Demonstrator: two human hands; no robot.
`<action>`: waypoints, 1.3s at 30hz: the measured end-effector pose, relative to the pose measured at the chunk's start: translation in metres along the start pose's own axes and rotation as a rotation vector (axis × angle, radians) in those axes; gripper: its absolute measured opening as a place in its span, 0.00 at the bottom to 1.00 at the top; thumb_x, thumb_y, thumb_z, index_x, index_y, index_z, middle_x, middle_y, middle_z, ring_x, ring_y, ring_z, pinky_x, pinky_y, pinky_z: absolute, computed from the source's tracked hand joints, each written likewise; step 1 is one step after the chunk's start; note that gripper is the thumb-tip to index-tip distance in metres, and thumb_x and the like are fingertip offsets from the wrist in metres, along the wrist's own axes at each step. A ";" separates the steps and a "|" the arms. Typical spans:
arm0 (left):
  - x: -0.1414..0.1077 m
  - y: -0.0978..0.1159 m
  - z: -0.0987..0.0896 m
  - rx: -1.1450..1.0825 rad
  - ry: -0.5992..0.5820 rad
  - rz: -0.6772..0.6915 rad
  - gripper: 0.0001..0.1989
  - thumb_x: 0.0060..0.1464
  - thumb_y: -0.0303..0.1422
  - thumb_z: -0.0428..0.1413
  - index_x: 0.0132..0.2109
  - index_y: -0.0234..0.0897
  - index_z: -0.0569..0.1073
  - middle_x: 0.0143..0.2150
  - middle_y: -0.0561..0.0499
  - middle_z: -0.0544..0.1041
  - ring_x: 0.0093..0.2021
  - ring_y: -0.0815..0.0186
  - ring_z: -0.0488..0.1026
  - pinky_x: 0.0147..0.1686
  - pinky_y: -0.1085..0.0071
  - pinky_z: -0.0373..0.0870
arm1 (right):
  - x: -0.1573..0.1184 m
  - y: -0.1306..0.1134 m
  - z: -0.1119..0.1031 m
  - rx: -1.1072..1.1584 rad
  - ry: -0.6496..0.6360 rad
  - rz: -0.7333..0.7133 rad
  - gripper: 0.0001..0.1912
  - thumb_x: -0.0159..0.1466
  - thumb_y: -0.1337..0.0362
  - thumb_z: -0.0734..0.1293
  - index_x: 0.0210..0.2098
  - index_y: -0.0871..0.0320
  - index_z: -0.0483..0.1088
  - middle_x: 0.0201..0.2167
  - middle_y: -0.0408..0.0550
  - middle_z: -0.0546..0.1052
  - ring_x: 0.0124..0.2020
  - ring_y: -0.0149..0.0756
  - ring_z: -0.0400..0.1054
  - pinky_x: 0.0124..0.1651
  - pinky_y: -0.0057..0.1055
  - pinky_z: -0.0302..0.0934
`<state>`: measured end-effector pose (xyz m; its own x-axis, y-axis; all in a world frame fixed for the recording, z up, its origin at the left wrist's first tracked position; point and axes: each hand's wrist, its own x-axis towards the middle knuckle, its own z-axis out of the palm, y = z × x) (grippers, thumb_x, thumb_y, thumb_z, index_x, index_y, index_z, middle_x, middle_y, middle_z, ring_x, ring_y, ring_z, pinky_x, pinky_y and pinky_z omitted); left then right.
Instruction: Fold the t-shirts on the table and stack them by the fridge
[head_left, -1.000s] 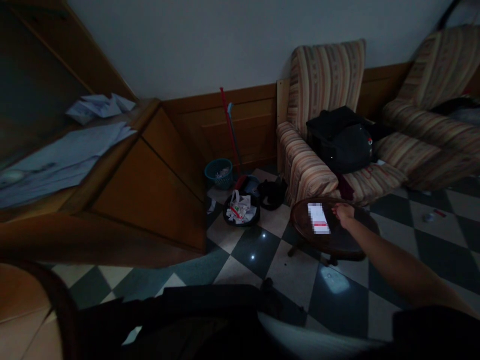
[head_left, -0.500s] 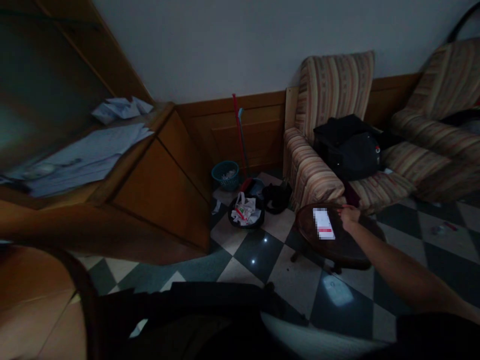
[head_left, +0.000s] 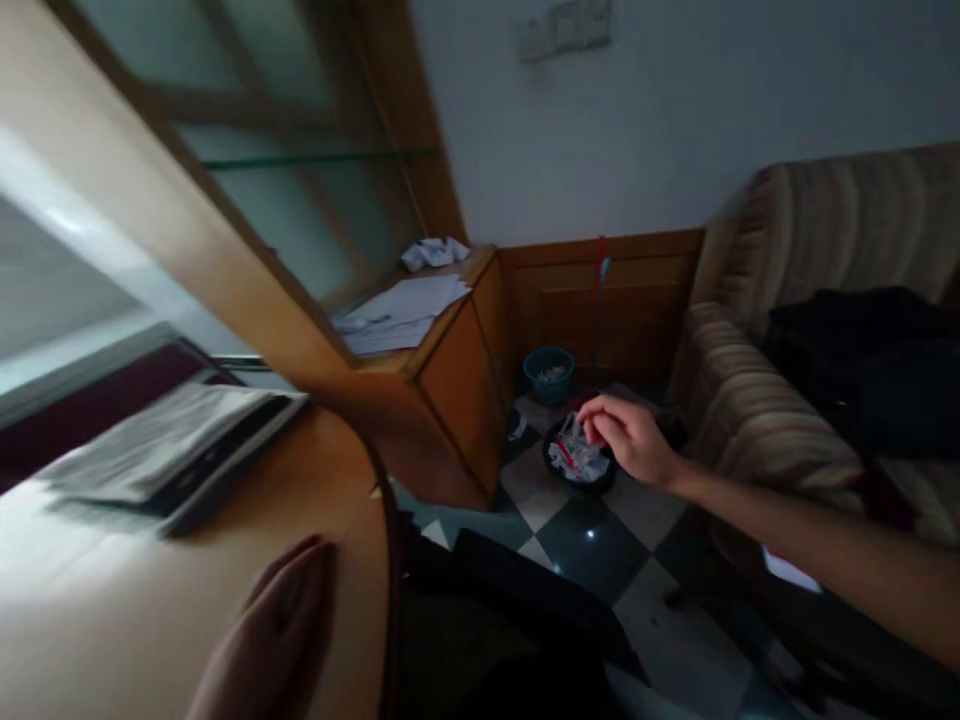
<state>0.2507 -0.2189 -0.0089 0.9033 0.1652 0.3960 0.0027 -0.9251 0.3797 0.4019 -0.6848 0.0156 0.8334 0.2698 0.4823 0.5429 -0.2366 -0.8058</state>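
My right hand [head_left: 628, 436] hangs in the air, fingers loosely bent and pointing down, with nothing visible in it. From my viewpoint it overlaps the edge of a black bin [head_left: 589, 487] holding crumpled papers and wrappers; the hand appears well above it. Low at the left, my left hand [head_left: 271, 632] rests near the curved edge of a wooden table [head_left: 345, 470]. Its fingers are curled in, dark and blurred, and no object shows in them. Beyond it on the tabletop lies a folded grey-and-dark pile, perhaps cloth [head_left: 172, 445].
A wooden cabinet [head_left: 457, 410] with papers [head_left: 412, 305] on top stands ahead. Behind the bin are a teal basket [head_left: 549, 375] and a red stick [head_left: 599, 310]. A striped armchair [head_left: 772, 390] with a black bag [head_left: 885, 360] is right. A white rectangular item [head_left: 791, 570] lies below my forearm.
The view has swung left, bringing the tabletop and my left hand into sight. My right hand has left the small round table and come up in front of the bin.
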 end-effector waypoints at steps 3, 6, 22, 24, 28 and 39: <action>-0.003 -0.015 -0.002 -0.176 -0.046 -0.075 0.21 0.62 0.49 0.50 0.51 0.43 0.77 0.55 0.48 0.79 0.55 0.53 0.76 0.59 0.55 0.71 | 0.017 -0.054 0.074 0.062 -0.448 -0.246 0.12 0.67 0.71 0.58 0.41 0.56 0.73 0.28 0.42 0.74 0.30 0.31 0.69 0.37 0.28 0.62; 0.001 -0.022 -0.015 -0.259 0.098 -0.167 0.18 0.61 0.43 0.50 0.48 0.40 0.79 0.52 0.45 0.80 0.53 0.55 0.77 0.56 0.57 0.74 | 0.035 -0.081 0.152 0.108 -0.658 -0.396 0.13 0.65 0.73 0.59 0.42 0.56 0.73 0.32 0.44 0.76 0.33 0.33 0.70 0.39 0.29 0.62; -0.116 -0.163 -0.140 -0.338 0.581 -0.812 0.14 0.51 0.38 0.52 0.40 0.37 0.78 0.38 0.46 0.82 0.38 0.58 0.80 0.39 0.65 0.77 | 0.222 -0.178 0.549 -0.360 -0.392 -0.306 0.15 0.64 0.70 0.61 0.46 0.59 0.76 0.49 0.56 0.77 0.52 0.43 0.69 0.54 0.34 0.60; -0.117 -0.162 -0.142 -0.392 0.619 -0.842 0.14 0.51 0.37 0.51 0.39 0.37 0.77 0.37 0.46 0.82 0.38 0.58 0.80 0.38 0.66 0.76 | 0.246 -0.178 0.563 -0.479 -0.427 -0.248 0.13 0.63 0.68 0.66 0.46 0.62 0.77 0.52 0.62 0.76 0.54 0.49 0.67 0.53 0.38 0.60; -0.113 -0.160 -0.143 -0.445 0.599 -0.824 0.12 0.50 0.35 0.51 0.37 0.37 0.77 0.35 0.47 0.81 0.36 0.60 0.79 0.37 0.67 0.75 | 0.264 -0.173 0.576 -0.559 -0.527 -0.173 0.06 0.56 0.67 0.72 0.33 0.63 0.78 0.40 0.65 0.79 0.44 0.50 0.71 0.42 0.37 0.59; -0.118 -0.163 -0.147 -0.478 0.773 -0.779 0.16 0.55 0.34 0.54 0.51 0.38 0.74 0.46 0.44 0.79 0.36 0.64 0.77 0.34 0.69 0.74 | 0.217 -0.251 0.556 -0.055 -0.458 -0.499 0.10 0.65 0.60 0.63 0.32 0.58 0.73 0.31 0.52 0.78 0.32 0.40 0.70 0.36 0.32 0.59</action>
<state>0.0807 -0.0379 0.0051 0.2317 0.9382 0.2569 0.1271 -0.2911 0.9482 0.3890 -0.0483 0.1311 0.3604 0.7244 0.5876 0.8656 -0.0249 -0.5002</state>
